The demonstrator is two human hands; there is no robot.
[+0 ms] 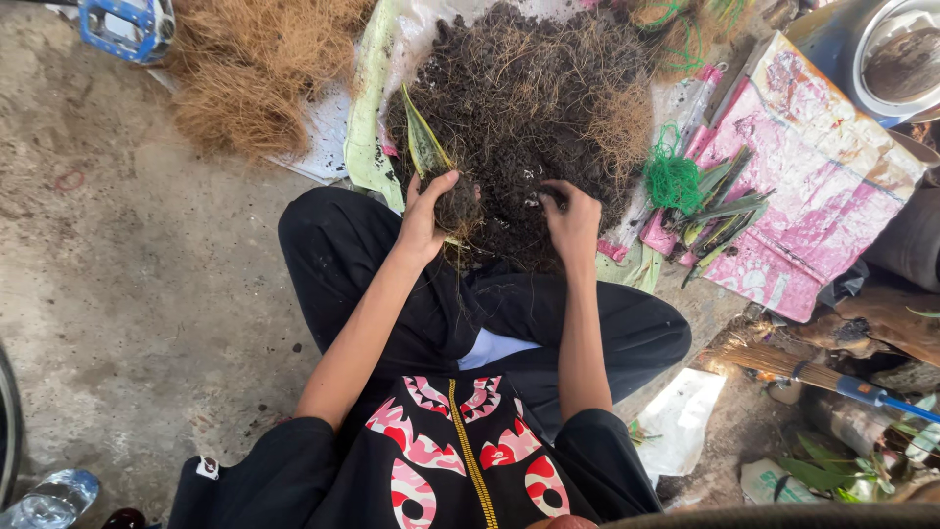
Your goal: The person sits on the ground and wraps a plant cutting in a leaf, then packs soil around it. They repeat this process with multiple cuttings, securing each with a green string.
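**Seedling held over the soil heap**

Small plant (428, 147), long green-yellow leaf pointing up and away, root end wrapped in a dark clump of soil and fibre. Clasped around that root ball by the left hand (423, 217), grip clenched on it, just above the near edge of the soil heap (529, 88). Right hand (571, 217) beside it, fingers curled down into the dark mix, grip closed over a pinch of soil; cannot tell how much is held. Heap spread over a pale plastic sheet (367, 108) on the concrete floor (137, 274). Beyond the sheet on the left, a mound of tan coconut fibre (245, 73). To the right, a tangle of green string (672, 179) touching a bundle of cut green shoots (720, 216), resting on a pink-stained sack (822, 196). Farther right and nearer, a broom with a blue handle (862, 390).
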